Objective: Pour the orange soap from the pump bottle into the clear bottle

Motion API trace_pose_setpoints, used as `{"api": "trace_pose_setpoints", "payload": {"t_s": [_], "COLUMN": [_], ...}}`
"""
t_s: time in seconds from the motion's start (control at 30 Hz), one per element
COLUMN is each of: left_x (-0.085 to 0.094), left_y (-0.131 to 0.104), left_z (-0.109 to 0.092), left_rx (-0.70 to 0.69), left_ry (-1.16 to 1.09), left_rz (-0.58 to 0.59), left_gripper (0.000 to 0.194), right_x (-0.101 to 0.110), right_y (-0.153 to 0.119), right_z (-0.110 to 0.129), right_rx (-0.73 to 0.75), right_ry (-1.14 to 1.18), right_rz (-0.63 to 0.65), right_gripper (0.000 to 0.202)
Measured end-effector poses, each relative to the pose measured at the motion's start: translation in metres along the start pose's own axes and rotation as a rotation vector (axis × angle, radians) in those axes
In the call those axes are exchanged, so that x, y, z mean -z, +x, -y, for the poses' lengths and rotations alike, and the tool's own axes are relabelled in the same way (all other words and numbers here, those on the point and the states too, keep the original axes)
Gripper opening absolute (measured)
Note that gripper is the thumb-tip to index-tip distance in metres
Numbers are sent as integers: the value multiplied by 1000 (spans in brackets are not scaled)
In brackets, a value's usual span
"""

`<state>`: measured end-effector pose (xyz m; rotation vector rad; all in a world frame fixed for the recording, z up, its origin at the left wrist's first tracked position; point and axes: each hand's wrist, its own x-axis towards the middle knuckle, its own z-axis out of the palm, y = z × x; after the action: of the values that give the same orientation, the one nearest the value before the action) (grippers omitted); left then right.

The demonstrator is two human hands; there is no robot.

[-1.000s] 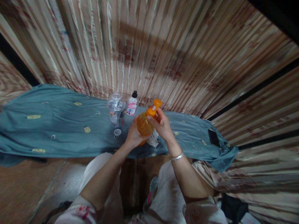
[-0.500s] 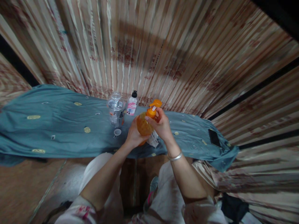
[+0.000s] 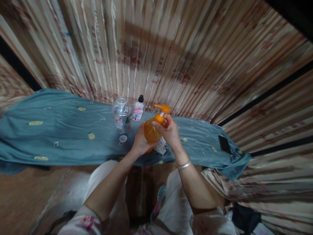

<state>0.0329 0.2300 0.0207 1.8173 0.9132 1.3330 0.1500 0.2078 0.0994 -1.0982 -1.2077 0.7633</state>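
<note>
- An amber pump bottle [image 3: 151,133] is held above the near middle of the bench [image 3: 70,138], tilted with its top toward the far right; whether the colour belongs to the plastic or to a liquid, I cannot tell.
- The 2 hands both grip it: the left hand [image 3: 141,139] wraps around the body from the left, and the right hand [image 3: 171,131] pinches near the orange collar [image 3: 158,118], thumb on the shoulder.
- Above the collar, a white stem shows under the orange pump head [image 3: 165,108], whose nozzle points left.
- To the far left of the held bottle stands 1 clear plastic container [image 3: 121,120]; its contents cannot be made out.
- Just right of that, farther back, stands a bottle [image 3: 138,109] with a black cap [image 3: 141,98].
- That bottle has a pink and white label, and the clear container carries dark and orange print; both are too blurred to read.
- A small white cup [image 3: 123,139] lies near the clear container.
- A crumpled white item [image 3: 160,148] lies behind the right wrist, partly hidden by the hands.
- A dark phone [image 3: 224,144] lies at the right end.
- A patterned curtain [image 3: 146,42] hangs along the far side.
</note>
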Motion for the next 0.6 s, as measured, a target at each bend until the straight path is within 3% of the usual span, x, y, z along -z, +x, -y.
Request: {"api": "trace_pose_setpoints", "payload": {"t_s": [0.33, 0.6], "left_x": [1, 2], "left_y": [1, 1], "left_z": [-4, -5], "left_rx": [13, 32], "left_ry": [0, 13], "left_rz": [2, 14], "left_gripper": [88, 85], "right_x": [7, 5], "right_y": [-4, -2], "right_z": [4, -5], "right_rx": [57, 25], "right_ry": [-19, -51], "right_rz": [118, 63], "right_gripper": [37, 38]}}
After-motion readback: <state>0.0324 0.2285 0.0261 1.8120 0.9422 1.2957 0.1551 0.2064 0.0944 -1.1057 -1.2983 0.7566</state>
